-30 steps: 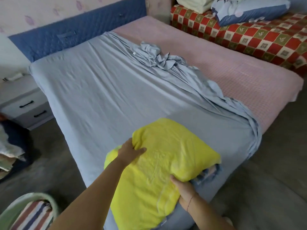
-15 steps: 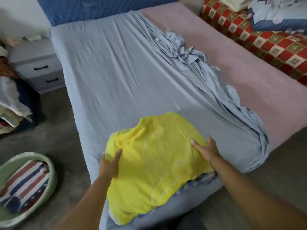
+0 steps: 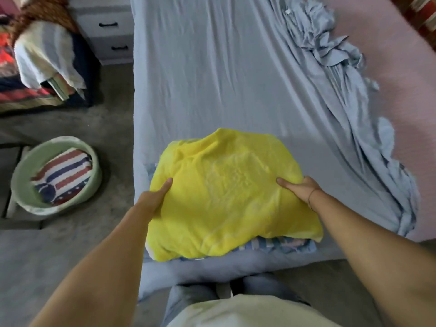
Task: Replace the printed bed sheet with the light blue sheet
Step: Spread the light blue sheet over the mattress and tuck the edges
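Yellow bundle (image 3: 226, 197) sits centre frame on the blue sheet (image 3: 224, 79). We grip its sides with left hand (image 3: 154, 199) and right hand (image 3: 300, 191), thumbs on top, probably to lift it clear. That sheet covers the mattress (image 3: 401, 79) on the left and lies bunched along the right, not yet spread.

**Colours on and around the bed**

Plain, unpatterned on the light blue sheet (image 3: 212, 79). Pale pink on the mattress cover (image 3: 401, 67). Bright yellow on the towel (image 3: 224, 197); blue-and-white stripes on the folded cloth (image 3: 283, 246) beneath. Pale green on the basin (image 3: 56, 210); red, white and navy stripes on the fabric (image 3: 63, 175) inside. Grey on the floor (image 3: 70, 244).
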A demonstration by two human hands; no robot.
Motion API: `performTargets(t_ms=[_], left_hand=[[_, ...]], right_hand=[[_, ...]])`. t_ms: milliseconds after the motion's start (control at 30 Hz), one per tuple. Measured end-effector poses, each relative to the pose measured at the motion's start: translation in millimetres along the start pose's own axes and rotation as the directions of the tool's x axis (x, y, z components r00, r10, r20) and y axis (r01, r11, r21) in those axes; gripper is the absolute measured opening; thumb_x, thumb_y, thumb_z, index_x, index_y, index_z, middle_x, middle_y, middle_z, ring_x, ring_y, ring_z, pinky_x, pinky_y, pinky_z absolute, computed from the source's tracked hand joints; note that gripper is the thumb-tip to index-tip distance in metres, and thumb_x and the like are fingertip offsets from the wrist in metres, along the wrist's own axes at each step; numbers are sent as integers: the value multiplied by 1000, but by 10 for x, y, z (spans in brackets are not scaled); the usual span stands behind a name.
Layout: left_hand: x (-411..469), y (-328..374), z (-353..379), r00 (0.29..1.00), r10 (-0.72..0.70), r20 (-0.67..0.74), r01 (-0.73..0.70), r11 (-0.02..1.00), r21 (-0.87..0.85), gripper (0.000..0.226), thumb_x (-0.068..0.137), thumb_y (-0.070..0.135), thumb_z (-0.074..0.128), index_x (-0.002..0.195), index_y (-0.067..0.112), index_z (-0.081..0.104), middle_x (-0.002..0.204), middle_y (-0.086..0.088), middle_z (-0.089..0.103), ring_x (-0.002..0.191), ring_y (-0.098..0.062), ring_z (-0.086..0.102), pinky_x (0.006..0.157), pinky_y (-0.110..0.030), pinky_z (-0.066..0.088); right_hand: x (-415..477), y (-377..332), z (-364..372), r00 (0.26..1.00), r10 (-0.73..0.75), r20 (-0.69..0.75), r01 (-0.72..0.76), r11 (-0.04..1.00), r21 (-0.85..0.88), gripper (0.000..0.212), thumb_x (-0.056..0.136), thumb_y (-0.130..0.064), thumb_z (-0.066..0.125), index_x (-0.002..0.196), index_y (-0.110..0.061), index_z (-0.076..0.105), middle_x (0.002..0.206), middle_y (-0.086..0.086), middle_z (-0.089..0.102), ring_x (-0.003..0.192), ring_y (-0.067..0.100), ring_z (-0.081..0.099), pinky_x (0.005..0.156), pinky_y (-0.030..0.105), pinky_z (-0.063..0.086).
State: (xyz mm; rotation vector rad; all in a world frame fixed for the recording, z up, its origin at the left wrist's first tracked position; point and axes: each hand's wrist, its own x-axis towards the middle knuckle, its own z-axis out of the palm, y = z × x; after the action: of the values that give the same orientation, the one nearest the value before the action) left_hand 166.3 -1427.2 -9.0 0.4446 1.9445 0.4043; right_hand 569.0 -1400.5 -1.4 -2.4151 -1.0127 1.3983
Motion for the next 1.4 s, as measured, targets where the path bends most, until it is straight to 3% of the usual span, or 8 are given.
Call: performTargets(t_ms=[267, 500, 600, 733, 867, 967, 1100, 1400], left_hand=[[-365, -197, 70, 951, 153, -268, -162, 987, -11, 69, 82, 54, 69, 125, 3, 53, 109, -10, 57, 109, -35, 56, 83, -39, 44], [-525, -152, -174, 821, 225, -524, -261, 965, 6, 56, 80, 56, 70, 107, 9, 55, 94, -6, 58, 87, -27, 55, 76, -39, 45], [-519, -216, -105, 815, 178, -551, -173, 983, 62, 65, 81, 53, 71, 121, 6, 49, 113, -10, 58, 107, -33, 54, 87, -44, 43], [-495, -392, 100, 885, 249, -393, -104, 929, 355, 98, 82, 62, 64, 155, 19, 14, 160, -10, 19, 147, -30, 17, 117, -52, 16], [-563, -425, 452, 917, 386, -106, -259, 774, 577, 98, 86, 67, 52, 156, 24, -1, 164, -5, -4, 150, -27, 0, 119, -51, 7], [-616, -358, 575, 935, 345, -79, -226, 754, 617, 100, 86, 69, 50, 156, 24, -5, 163, -7, -10, 150, -29, -5, 119, -52, 6], [-683, -151, 641, 922, 384, -47, -271, 727, 631, 96, 88, 66, 50, 156, 21, 0, 164, -8, -3, 150, -29, -2, 119, -52, 6], [-1244, 787, 1786, 725, 618, 304, -616, 384, 688, 89, 89, 65, 49, 156, 21, 12, 164, -3, 10, 150, -23, 5, 120, -46, 9]], right_hand=[[-134, 1, -102, 974, -177, -144, 181, 983, 16, 60, 72, -48, 79, 109, -4, 60, 102, 12, 63, 89, 29, 60, 75, 33, 44], [-404, -228, -226, 825, -403, -397, 366, 915, -169, 53, 71, -47, 80, 84, -6, 49, 83, 12, 55, 78, 32, 56, 69, 43, 47], [-413, -30, -101, 788, -350, -507, 274, 936, -222, 54, 71, -47, 79, 89, -5, 51, 92, 19, 60, 90, 38, 58, 78, 47, 43], [-335, 242, -60, 919, -151, -365, 42, 956, -291, 83, 77, -53, 71, 139, -10, 38, 142, 21, 38, 130, 40, 37, 103, 53, 32], [-338, 318, 52, 954, -292, -62, 219, 825, -521, 98, 83, -69, 52, 154, -29, -3, 161, 11, 1, 147, 31, 11, 115, 47, 20], [-361, 331, -16, 957, -288, 37, 259, 793, -552, 97, 85, -69, 48, 153, -31, -10, 162, 10, -7, 149, 29, 4, 117, 44, 17], [-431, 403, -291, 962, -272, -18, 240, 876, -418, 90, 87, -67, 46, 155, -27, 2, 162, 8, 6, 146, 30, 17, 115, 43, 22], [-808, 1232, -873, 941, -74, -329, 154, 962, 226, 79, 89, -40, 64, 150, -4, 27, 153, 18, 29, 141, 31, 28, 115, 42, 25]])
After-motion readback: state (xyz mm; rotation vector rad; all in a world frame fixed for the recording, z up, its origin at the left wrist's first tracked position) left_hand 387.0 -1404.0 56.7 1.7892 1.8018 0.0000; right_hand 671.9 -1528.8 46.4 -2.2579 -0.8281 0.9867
